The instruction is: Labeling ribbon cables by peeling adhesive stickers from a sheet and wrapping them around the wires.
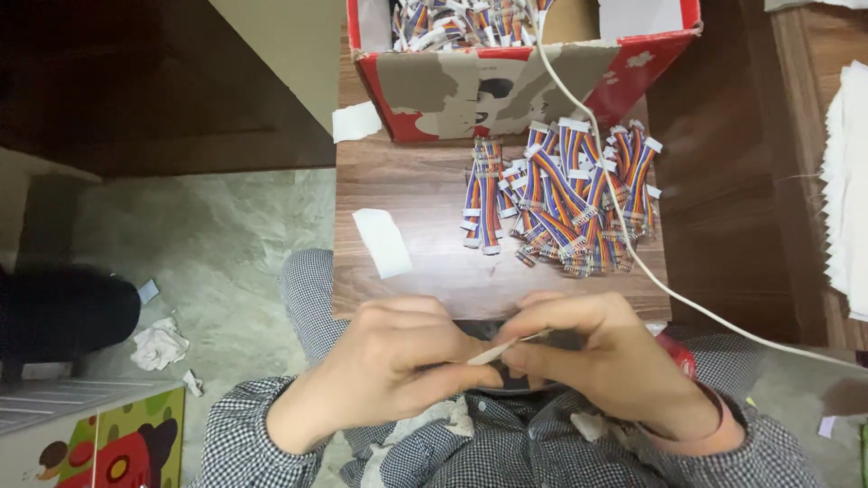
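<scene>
My hands meet over a thin white strip.
Left hand (389, 361) and right hand (597, 357) pinch the narrow white strip (495, 351) together, just below the heap of rainbow ribbon cables (561, 199); a white cord (633, 253) crosses that heap.

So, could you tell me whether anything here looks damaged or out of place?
The red cardboard box has its front face torn, bare brown card showing. Crumpled white paper lies on the grey floor at the left. The multicoloured ribbon cables lie heaped loosely.
</scene>
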